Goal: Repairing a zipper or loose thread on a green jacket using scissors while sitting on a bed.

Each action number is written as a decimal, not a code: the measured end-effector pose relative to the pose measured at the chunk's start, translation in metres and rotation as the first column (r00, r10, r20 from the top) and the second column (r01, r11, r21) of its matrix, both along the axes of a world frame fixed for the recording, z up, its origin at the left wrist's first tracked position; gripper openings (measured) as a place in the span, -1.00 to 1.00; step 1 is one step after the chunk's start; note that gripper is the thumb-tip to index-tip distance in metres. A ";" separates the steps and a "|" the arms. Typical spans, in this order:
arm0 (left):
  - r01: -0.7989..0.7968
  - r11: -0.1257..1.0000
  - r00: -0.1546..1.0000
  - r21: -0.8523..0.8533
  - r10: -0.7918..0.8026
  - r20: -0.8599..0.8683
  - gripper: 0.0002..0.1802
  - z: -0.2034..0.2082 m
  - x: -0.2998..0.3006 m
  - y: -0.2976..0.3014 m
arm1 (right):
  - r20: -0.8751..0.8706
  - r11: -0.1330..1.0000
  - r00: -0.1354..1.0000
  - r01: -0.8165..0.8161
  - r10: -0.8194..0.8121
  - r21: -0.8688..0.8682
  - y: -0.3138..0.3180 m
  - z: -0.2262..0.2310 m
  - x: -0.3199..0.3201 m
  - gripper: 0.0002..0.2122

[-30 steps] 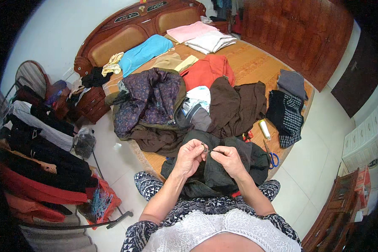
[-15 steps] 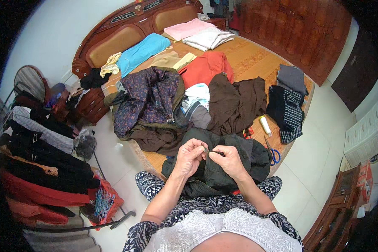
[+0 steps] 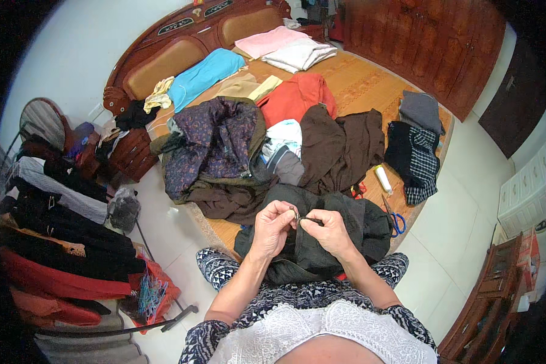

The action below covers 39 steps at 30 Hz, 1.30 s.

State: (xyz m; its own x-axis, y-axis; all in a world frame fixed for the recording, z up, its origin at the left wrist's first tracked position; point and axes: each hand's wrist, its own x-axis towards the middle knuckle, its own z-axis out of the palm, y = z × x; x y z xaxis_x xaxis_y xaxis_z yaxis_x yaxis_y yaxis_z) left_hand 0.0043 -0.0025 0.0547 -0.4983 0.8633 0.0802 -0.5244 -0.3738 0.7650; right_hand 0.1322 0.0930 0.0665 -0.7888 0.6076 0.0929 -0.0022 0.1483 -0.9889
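A dark blackish garment [image 3: 314, 261] lies bunched across my lap at the bed's near edge. My left hand [image 3: 270, 229] is closed in a pinch over it, with a small dark bit at its fingertips. Close beside it, my right hand [image 3: 330, 233] pinches a narrow dark edge of the same garment between thumb and forefinger. The fingertips of both hands nearly meet. What exactly lies between them is too small to make out. Blue-handled scissors [image 3: 397, 223] rest just right of the garment, near a white tube [image 3: 383, 180].
Brown clothing [image 3: 343, 145], a purple patterned jacket [image 3: 215, 142] and a red garment [image 3: 300, 97] are heaped on the bed beyond my hands. Folded checked cloth [image 3: 421, 161] lies at the right edge. A clothes rack [image 3: 185, 312] with hanging garments stands at the left.
The hands stay pinched at almost the same spot, with only a slight shift of the fingertips. The garment and the things around it lie as before.
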 end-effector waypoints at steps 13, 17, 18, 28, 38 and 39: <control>-0.096 0.993 0.993 0.071 0.101 -0.062 -0.93 -0.006 0.007 0.000 | 0.014 1.000 1.000 0.025 -0.025 0.013 -0.002 -0.001 -0.001 -0.81; -0.197 0.977 0.973 0.079 0.205 -0.110 -0.93 -0.004 0.019 0.000 | 0.008 0.996 0.999 0.036 -0.036 0.081 -0.001 -0.003 0.000 -0.80; -0.219 0.972 0.968 0.089 0.228 -0.108 -0.92 -0.004 0.020 0.000 | 0.004 0.996 0.999 0.043 -0.044 0.081 -0.003 -0.001 -0.001 -0.79; -0.026 0.987 0.962 0.157 -0.018 0.271 -0.96 -0.014 0.014 0.002 | -0.036 0.997 0.999 0.006 -0.003 0.078 -0.004 0.001 -0.001 -0.86; 0.084 0.957 0.941 0.277 -0.168 0.293 -0.91 -0.020 0.008 0.003 | -0.053 0.989 0.998 -0.015 0.023 0.149 -0.009 0.007 0.000 -0.90; 0.093 0.958 0.944 0.272 -0.172 0.283 -0.90 -0.021 0.008 0.003 | -0.057 0.986 0.998 -0.011 0.021 0.169 -0.009 0.007 0.000 -0.89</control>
